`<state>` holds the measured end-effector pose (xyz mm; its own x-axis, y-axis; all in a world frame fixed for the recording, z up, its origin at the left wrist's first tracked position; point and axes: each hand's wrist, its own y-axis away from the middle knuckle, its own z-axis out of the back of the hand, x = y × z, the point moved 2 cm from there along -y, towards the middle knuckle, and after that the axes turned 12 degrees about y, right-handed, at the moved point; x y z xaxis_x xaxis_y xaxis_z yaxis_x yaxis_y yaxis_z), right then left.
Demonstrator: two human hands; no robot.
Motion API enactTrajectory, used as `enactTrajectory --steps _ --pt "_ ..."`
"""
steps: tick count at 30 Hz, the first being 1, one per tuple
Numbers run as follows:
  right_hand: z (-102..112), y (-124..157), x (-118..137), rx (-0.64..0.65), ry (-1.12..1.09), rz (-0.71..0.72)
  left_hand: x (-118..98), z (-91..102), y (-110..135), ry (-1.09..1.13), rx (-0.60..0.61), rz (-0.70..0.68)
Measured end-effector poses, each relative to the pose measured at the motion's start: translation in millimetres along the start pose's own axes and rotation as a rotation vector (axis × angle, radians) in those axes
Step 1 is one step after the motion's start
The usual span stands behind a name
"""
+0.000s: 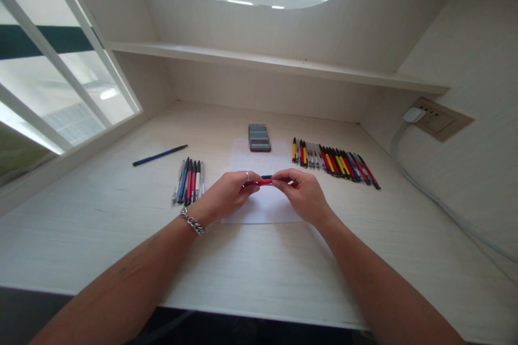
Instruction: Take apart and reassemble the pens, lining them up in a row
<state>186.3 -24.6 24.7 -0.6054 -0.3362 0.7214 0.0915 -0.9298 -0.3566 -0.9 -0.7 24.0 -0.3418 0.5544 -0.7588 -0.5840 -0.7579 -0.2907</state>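
Observation:
Over the white paper, a red pen is pinched at both ends between my hands. My left hand, with a ring and a chain bracelet, grips its left end with thumb and fingers. The other end sits in the closed fingertips of my right hand. A dark piece shows just behind the red barrel; whether it belongs to the same pen I cannot tell. Most of the pen is hidden by my fingers.
Several pens lie side by side left of the paper, with a blue pen slanted beyond them. A long row of pens lies on the right. A blurred rectangular object rests at the paper's far edge. A cable hangs from the wall socket.

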Motion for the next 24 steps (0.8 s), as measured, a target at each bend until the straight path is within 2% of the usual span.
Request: enactTrajectory --steps 8,10,13,16,20,24 --pt "-1 -3 -6 0.077 -0.065 -0.006 -2 -0.3 0 0.035 -0.005 -0.002" --pt "-1 -4 -12 0.045 0.031 -0.014 0 0.5 -1 0.054 -0.038 0.019" --pt "1 -6 -24 0.012 0.315 -0.02 3 2.3 -1 0.107 -0.103 0.05" --pt "-2 -9 -33 0.073 0.545 -0.029 5 3.8 -1 0.158 -0.151 0.052" --pt "-10 -11 -36 0.156 0.671 -0.042 5 5.4 -1 0.154 -0.177 0.044" --pt "-12 -12 -36 0.168 0.7 -0.062 6 7.2 -2 0.119 -0.187 0.06"
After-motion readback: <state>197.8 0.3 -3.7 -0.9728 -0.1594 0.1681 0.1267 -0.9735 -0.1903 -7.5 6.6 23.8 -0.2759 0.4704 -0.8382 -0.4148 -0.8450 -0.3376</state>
